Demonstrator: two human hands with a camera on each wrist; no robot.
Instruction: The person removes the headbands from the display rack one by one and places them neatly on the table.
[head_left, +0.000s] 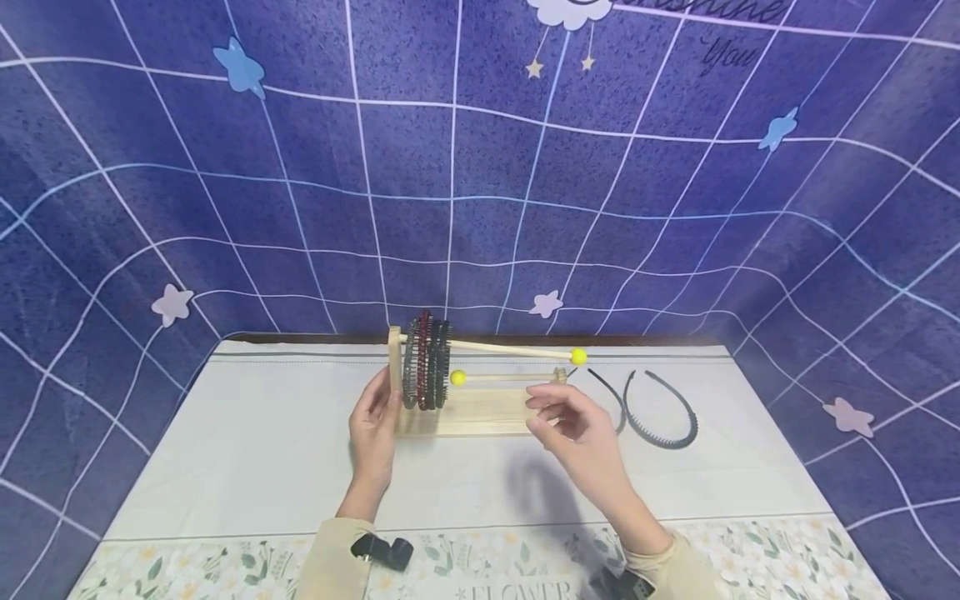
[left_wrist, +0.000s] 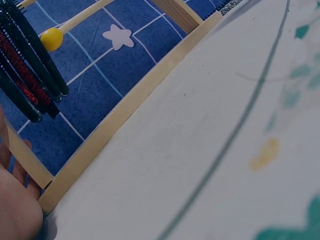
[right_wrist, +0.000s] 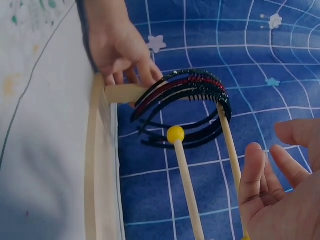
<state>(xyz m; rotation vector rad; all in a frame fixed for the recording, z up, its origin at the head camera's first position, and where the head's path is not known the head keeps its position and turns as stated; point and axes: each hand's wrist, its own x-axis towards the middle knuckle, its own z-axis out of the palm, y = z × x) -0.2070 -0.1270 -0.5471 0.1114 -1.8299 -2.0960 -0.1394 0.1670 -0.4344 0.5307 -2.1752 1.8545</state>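
A pale wooden rack [head_left: 480, 414] with two rods stands on the table. My left hand [head_left: 372, 429] grips its left upright [head_left: 395, 360], fingers behind it and thumb in front. Several toothed headbands [head_left: 426, 367], dark ones and a sparkly red one, hang on the upper rod [head_left: 510, 348] close to that upright. A yellow ball [head_left: 578, 357] caps this rod's right end. The lower rod [head_left: 510, 378] has a yellow ball [right_wrist: 176, 134] at its left end and carries no headband. Near the rack's right end, my right hand [head_left: 577, 433] holds nothing, its fingers loosely bent and apart.
To the right of the rack, a black headband [head_left: 693, 427] lies on the white tablecloth [head_left: 262, 467]. Another dark headband [head_left: 622, 407] beside it is partly hidden by my right hand. A blue curtain [head_left: 480, 225] with grid lines and stars rises behind the table.
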